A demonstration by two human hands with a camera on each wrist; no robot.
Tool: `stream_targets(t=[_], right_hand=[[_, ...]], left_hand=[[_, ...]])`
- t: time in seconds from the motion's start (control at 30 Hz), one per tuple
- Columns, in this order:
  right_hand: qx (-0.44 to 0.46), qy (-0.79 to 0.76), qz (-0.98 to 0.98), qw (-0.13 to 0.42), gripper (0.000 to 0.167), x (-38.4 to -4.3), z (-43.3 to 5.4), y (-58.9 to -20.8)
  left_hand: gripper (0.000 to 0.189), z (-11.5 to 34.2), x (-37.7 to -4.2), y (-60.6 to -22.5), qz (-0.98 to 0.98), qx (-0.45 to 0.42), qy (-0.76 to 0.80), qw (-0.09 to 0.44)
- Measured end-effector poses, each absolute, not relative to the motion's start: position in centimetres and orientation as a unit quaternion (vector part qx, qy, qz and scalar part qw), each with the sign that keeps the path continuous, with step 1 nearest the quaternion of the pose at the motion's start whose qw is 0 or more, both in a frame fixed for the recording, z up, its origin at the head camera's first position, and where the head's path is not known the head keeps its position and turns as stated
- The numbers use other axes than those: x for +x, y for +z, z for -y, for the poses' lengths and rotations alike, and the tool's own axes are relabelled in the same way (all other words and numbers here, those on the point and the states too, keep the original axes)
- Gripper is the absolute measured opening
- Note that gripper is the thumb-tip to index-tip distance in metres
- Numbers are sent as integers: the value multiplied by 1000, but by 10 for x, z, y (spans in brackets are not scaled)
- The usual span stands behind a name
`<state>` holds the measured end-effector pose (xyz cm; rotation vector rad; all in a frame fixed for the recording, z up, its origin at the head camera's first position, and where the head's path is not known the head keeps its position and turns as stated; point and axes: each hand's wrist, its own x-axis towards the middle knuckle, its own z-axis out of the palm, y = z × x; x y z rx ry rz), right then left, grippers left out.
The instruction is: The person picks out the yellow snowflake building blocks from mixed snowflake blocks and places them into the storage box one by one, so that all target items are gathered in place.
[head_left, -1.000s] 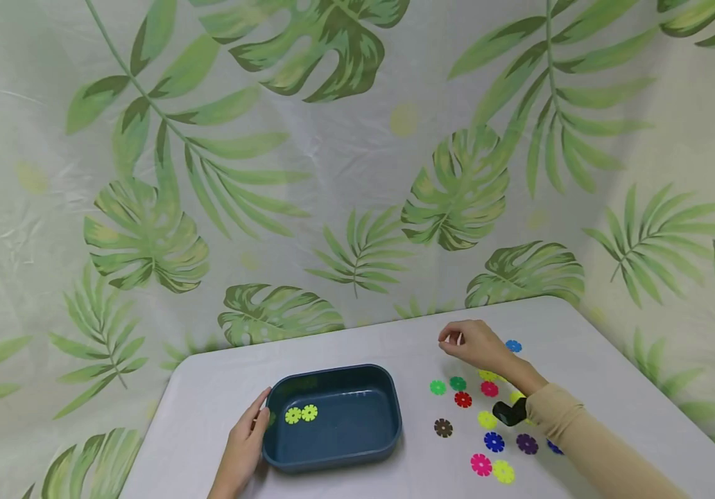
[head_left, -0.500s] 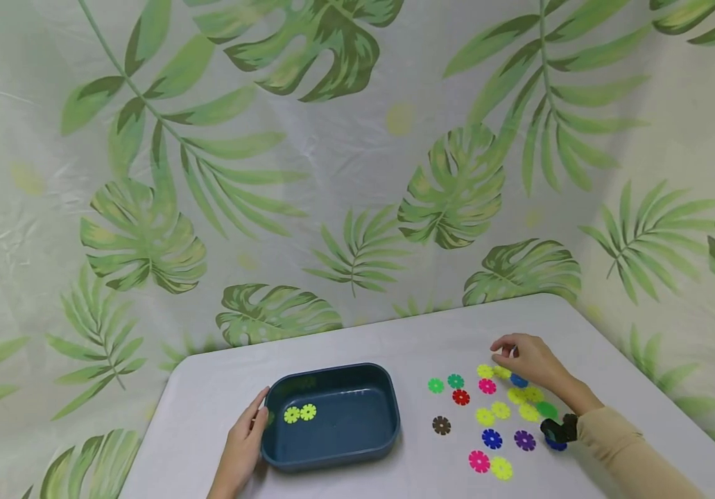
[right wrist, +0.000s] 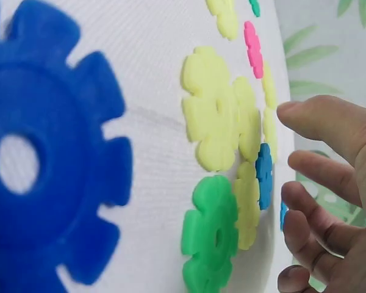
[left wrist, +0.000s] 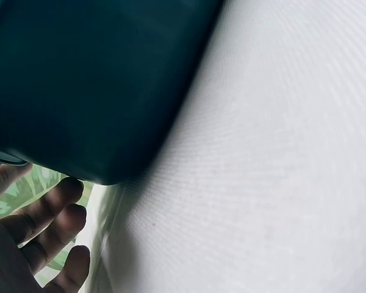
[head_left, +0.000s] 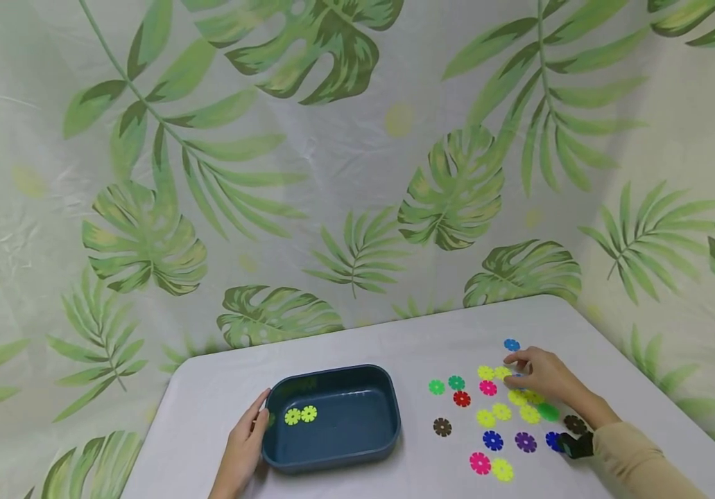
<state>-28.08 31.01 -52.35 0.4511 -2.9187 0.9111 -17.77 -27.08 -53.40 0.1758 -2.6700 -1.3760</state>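
Farther right of the bin (head_left: 329, 463) than a second ago, the right hand (head_left: 543, 374) has also come a little nearer the person, while the left hand (head_left: 245, 443) stays at the bin's left end. Nearest, off the bin's near right corner, lie a pink disc (head_left: 480, 463) and a yellow disc (head_left: 503, 470). Next out, right of the bin, come a blue disc (head_left: 492, 441) and a purple disc (head_left: 526, 442), with a brown disc (head_left: 442, 427) closer to its wall. The left hand rests against the bin, its fingers loose, not clamped. Inside, toward the bin's left end, two lime discs (head_left: 300, 415) lie side by side. Beyond the brown one, right of the bin, is a red disc (head_left: 462, 398). The right hand grasps nothing, its finger and thumb apart near more discs; I cannot tell whether they touch any. Past it, right of the bin's far edge, sits a light-blue disc (head_left: 511, 344). A leafy cloth (head_left: 357, 173) hangs behind the bin.
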Motion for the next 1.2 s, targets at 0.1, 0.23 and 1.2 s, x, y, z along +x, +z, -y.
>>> stream_targets(t=[0.1, 0.23, 1.2], right_hand=[[144, 287, 947, 26, 45, -281, -312, -527], [148, 283, 947, 31, 47, -281, -313, -530], [126, 280, 951, 18, 35, -290, -307, -535]], left_hand=[[52, 271, -177, -534, 886, 59, -456, 64], [53, 271, -178, -535, 886, 60, -456, 64], [54, 269, -177, -533, 883, 69, -460, 63]])
